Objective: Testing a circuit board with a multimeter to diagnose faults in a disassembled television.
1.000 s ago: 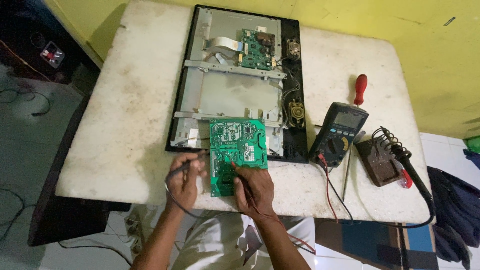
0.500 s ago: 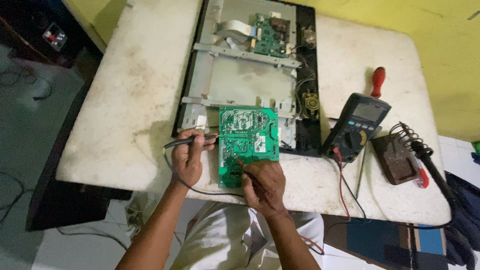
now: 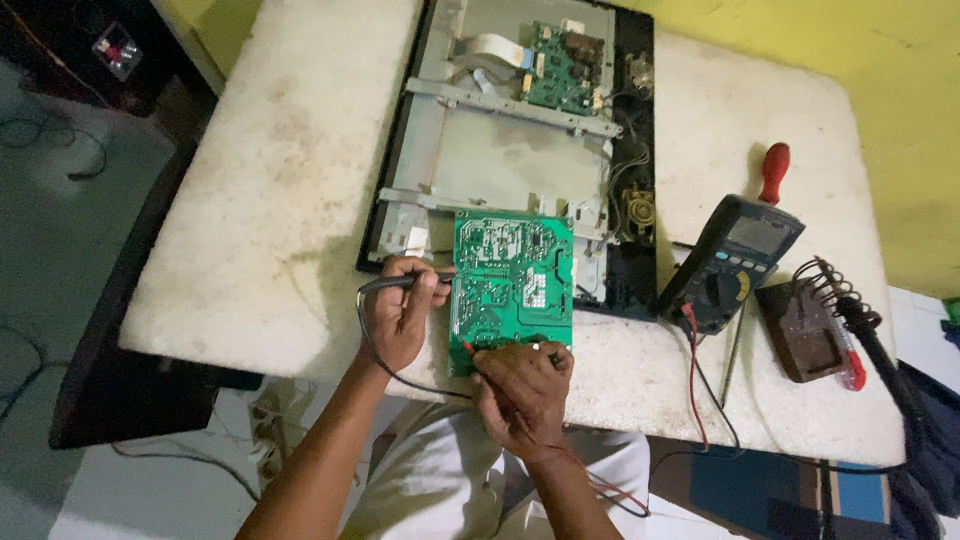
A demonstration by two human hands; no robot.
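A green circuit board [image 3: 512, 282] lies solder side up at the near edge of the opened flat-screen chassis [image 3: 500, 150]. My left hand [image 3: 400, 312] grips a black test probe [image 3: 400, 282] whose tip rests at the board's left edge. My right hand [image 3: 522, 390] holds a red test probe [image 3: 470, 349] against the board's lower left corner. Red and black leads run to a dark multimeter [image 3: 732, 262] standing to the right of the board.
A second green board [image 3: 562, 68] sits at the chassis's far end. A red-handled screwdriver [image 3: 773, 171] lies beyond the meter. A soldering iron stand [image 3: 815, 320] with a coil holder sits at the right of the worn white table [image 3: 270, 210]. Yellow wall behind.
The view has shifted a little. Both hands stay at the board with the probes; the left hand has moved slightly along the board's left edge.
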